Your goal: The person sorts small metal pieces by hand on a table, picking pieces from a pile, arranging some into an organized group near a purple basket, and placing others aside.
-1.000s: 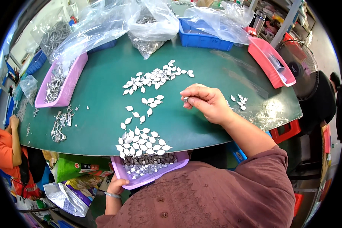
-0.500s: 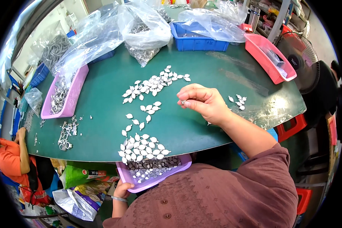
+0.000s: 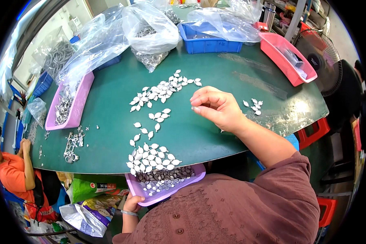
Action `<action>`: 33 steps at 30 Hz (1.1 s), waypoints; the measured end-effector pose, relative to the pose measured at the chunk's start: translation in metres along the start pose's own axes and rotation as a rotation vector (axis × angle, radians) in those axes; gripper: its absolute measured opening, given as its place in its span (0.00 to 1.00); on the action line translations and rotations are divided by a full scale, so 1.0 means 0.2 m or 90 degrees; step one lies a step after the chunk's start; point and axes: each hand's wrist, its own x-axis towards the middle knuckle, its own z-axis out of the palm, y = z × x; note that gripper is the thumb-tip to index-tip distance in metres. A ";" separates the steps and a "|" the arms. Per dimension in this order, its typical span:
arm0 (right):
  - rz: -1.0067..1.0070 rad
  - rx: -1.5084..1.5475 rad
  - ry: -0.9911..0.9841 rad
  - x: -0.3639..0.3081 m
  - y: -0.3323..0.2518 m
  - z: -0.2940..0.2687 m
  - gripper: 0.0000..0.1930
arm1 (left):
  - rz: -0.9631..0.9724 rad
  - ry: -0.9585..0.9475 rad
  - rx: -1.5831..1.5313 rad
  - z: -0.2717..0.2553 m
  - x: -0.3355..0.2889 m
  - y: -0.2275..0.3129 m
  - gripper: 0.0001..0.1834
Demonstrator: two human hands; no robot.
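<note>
Pinching a tiny silver leaf-shaped metal piece (image 3: 196, 108) between thumb and fingertips, the right hand (image 3: 217, 107) hovers curled over the round green desk (image 3: 215, 142), near its middle. The left hand (image 3: 133, 200) is closed around the near rim of a shallow purple plastic tray (image 3: 191, 180), holding it just under the desk's front edge; the tray carries a heap of the same small pieces. On the desk right above that tray lies a dense cluster of silver leaf pieces (image 3: 150, 158), and a thin scatter trails from it toward a longer band of pieces (image 3: 162, 90) farther across the desk. A few more pieces (image 3: 253, 106) lie just right of the right hand. At the desk's left side sits a pink rectangular tray of metal rings (image 3: 71, 103), with loose rings (image 3: 72, 142) beside it. Clear plastic bags of parts (image 3: 150, 32) and a blue plastic bin (image 3: 209, 38) stand at the far edge, and a pink-red basket (image 3: 286, 57) at the far right. A person in an orange shirt (image 3: 12, 177) sits beyond the desk's left edge.
</note>
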 end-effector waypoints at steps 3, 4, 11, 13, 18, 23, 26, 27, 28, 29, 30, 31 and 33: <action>-0.014 -0.009 0.000 0.02 0.00 0.01 0.05 | 0.009 -0.002 -0.001 -0.02 0.01 0.00 0.39; -0.018 -0.024 0.003 0.01 0.00 0.00 0.05 | 0.009 0.003 -0.004 -0.01 0.00 0.00 0.39; -0.023 -0.033 0.008 0.00 0.00 0.00 0.04 | 0.008 0.018 0.002 -0.06 0.00 -0.03 0.37; -0.035 -0.050 0.010 0.00 0.01 0.00 0.04 | 0.009 0.016 0.008 -0.06 0.00 -0.02 0.37; -0.053 -0.099 0.017 -0.01 0.01 -0.01 0.03 | 0.012 0.011 0.007 0.00 -0.01 0.00 0.38; -0.080 -0.133 0.019 0.00 0.01 0.00 0.03 | 0.016 0.013 0.014 -0.01 -0.01 0.01 0.39; -0.084 -0.146 0.025 0.00 0.00 0.00 0.03 | 0.019 0.014 0.016 0.01 -0.01 0.01 0.38; -0.080 -0.147 0.026 -0.01 0.00 0.00 0.03 | 0.018 0.013 0.016 0.01 -0.01 0.01 0.38; -0.077 -0.146 0.026 -0.01 0.00 0.00 0.02 | 0.017 0.012 0.014 0.00 -0.01 0.00 0.38; -0.077 -0.146 0.027 -0.01 0.00 -0.01 0.02 | 0.016 0.012 0.013 0.00 0.00 0.00 0.38; -0.062 -0.135 0.031 -0.01 0.00 -0.01 0.02 | 0.015 0.012 0.014 0.00 0.00 0.00 0.38; -0.048 -0.124 0.035 0.00 0.00 0.00 0.03 | 0.016 0.014 0.014 0.00 -0.01 0.00 0.38; 0.014 -0.055 0.034 0.00 -0.01 -0.02 0.03 | 0.016 0.017 0.014 0.00 -0.01 0.00 0.38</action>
